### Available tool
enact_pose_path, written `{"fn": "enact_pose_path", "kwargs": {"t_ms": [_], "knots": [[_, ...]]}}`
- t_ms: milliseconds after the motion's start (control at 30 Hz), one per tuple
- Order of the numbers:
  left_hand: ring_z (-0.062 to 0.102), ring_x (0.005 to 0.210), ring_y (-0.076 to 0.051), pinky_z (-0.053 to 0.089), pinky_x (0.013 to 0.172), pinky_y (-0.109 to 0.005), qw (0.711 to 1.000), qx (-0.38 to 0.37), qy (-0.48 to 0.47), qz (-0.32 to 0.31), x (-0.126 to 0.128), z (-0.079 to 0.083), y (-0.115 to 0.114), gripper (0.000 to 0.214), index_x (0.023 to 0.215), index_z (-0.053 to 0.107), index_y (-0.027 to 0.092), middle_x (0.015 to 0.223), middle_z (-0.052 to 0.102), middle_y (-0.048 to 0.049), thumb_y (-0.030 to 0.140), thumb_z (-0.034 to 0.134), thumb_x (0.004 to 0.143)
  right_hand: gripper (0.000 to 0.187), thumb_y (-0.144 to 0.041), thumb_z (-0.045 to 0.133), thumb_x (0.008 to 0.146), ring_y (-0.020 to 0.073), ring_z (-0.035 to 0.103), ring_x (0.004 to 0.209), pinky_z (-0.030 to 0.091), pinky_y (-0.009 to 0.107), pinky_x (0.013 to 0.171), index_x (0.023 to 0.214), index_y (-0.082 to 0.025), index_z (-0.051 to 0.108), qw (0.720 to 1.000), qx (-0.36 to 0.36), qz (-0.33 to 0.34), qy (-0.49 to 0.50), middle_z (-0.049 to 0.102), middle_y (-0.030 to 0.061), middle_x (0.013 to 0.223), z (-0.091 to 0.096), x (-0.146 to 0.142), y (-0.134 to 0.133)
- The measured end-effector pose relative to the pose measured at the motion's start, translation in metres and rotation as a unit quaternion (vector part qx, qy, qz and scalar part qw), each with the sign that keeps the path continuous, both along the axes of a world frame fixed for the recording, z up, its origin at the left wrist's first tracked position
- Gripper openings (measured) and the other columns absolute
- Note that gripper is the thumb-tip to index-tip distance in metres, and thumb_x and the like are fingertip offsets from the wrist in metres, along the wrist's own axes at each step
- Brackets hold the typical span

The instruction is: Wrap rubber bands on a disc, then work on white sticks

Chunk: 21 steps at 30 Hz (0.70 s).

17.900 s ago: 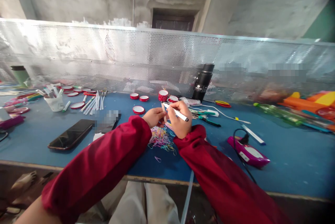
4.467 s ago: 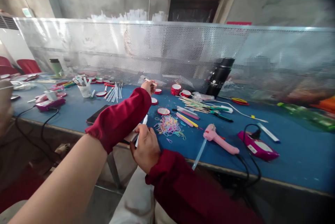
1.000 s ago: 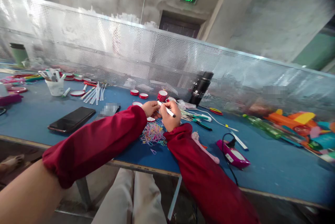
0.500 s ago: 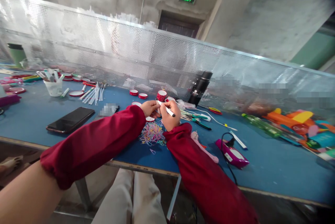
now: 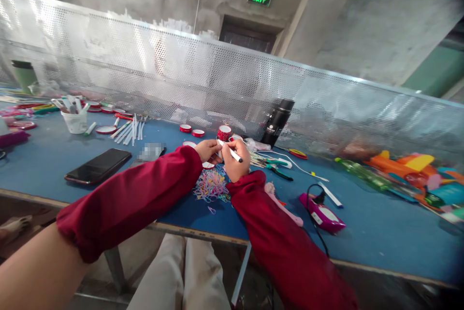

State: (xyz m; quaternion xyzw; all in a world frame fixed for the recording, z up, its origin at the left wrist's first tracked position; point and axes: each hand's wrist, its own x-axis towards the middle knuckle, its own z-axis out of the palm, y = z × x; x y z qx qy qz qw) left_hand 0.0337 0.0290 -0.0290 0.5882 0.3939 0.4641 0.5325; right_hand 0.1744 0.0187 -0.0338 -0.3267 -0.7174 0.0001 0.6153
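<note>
My right hand (image 5: 238, 162) is closed around a white marker pen (image 5: 235, 154) with a black end, its tip pointing toward my left hand. Fingers pinched, my left hand (image 5: 208, 148) meets it over the table; whatever it holds is too small and too hidden to name. Just below both hands lies a heap of small coloured elastic bands (image 5: 212, 185). Behind them stand red-edged rolls of tape (image 5: 224, 131), and a white disc edge (image 5: 208, 165) shows beneath my left fingers.
To the left are a phone (image 5: 98, 165), white sticks (image 5: 128, 131) and a cup of markers (image 5: 75, 121). A black bottle (image 5: 277, 123), green-handled pliers (image 5: 279, 171) and a purple box with a cable (image 5: 322, 213) are on the right. Perforated metal (image 5: 174, 68) backs the blue table (image 5: 366, 218).
</note>
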Motion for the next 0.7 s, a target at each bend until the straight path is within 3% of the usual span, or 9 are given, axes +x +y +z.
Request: {"fn": "enact_pose_path", "kwargs": {"t_ms": [433,700], "knots": [[0.060,0.048,-0.009,0.046,0.047,-0.016,1.000,0.000,0.001,0.000,0.0007,0.0023,-0.0023,0.017,0.092,0.060,0.014,0.066,0.065,-0.0020,0.028,0.051,0.094,0.015,-0.033,0.057,0.086,0.0170,0.057,0.066,0.044,0.029,0.061,0.077,-0.021,0.057,1.000,-0.001,-0.009,0.007,0.062,0.0011,0.070,0.0011,0.0000,-0.0017],[0.061,0.048,-0.008,0.046,0.046,-0.015,1.000,0.002,-0.013,-0.006,-0.0001,0.0005,-0.0004,0.020,0.090,0.059,0.014,0.065,0.065,-0.0015,0.034,0.059,0.090,0.015,-0.033,0.056,0.087,0.0174,0.058,0.067,0.045,0.029,0.061,0.077,-0.021,0.057,1.000,-0.002,-0.015,0.006,0.063,0.0016,0.070,0.0004,0.0002,-0.0017]]}}
